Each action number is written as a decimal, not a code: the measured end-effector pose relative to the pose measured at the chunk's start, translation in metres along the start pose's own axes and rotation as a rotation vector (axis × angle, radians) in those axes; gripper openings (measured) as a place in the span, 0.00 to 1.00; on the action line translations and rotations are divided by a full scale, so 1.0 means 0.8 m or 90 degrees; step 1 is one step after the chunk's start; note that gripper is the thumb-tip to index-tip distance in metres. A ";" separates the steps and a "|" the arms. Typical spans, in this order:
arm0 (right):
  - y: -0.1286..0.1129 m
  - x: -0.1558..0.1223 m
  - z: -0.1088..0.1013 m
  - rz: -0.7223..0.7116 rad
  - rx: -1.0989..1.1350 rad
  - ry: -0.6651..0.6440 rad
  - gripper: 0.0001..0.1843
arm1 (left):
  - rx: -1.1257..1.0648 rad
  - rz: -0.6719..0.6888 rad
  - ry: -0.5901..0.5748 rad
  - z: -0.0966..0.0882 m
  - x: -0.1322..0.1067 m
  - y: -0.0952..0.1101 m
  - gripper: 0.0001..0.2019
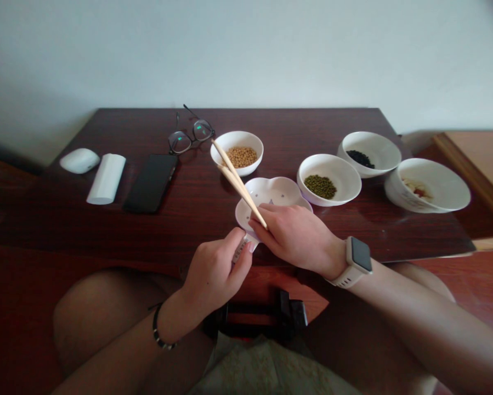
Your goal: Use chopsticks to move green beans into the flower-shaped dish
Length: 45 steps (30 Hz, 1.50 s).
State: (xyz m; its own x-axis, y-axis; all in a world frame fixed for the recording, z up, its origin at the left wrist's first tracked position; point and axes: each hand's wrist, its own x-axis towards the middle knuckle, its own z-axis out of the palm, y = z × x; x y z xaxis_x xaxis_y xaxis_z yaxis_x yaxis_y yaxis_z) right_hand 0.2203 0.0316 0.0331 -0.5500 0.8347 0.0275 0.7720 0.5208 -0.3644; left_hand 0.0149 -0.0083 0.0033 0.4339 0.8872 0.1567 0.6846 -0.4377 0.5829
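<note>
Dark and wood-grained, the surface (pixel 197 222) holds glasses (pixel 181 142) at ten o'clock; a black phone (pixel 151 184), white cylinder (pixel 106 179) and rounded white object (pixel 79 161) toward nine; a tan-bean bowl (pixel 238 138) near twelve; and, around three, a green-bean bowl (pixel 347 185), a dark-filled bowl (pixel 386 154) and an outermost bowl (pixel 447 189).

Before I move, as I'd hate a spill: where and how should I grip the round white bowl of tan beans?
Probably pinch the bowl by its right rim, from the right: its wall stands free there, while pale wooden chopsticks overlap its left side and dark-framed glasses lie beyond.
</note>
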 end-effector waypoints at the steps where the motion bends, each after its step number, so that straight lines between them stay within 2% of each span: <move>1: 0.000 0.000 0.000 0.000 0.000 0.000 0.18 | 0.000 0.000 -0.001 0.000 0.000 0.000 0.11; 45: 0.002 0.001 0.003 -0.007 -0.018 0.000 0.17 | -0.004 -0.004 -0.006 0.001 0.000 -0.002 0.11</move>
State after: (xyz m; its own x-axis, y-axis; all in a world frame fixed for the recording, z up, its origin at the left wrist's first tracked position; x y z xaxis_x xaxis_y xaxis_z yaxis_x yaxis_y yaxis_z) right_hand 0.2207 0.0325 0.0304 -0.5583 0.8290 0.0320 0.7746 0.5347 -0.3378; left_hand 0.0144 -0.0077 0.0016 0.4349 0.8886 0.1455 0.6838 -0.4310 0.5887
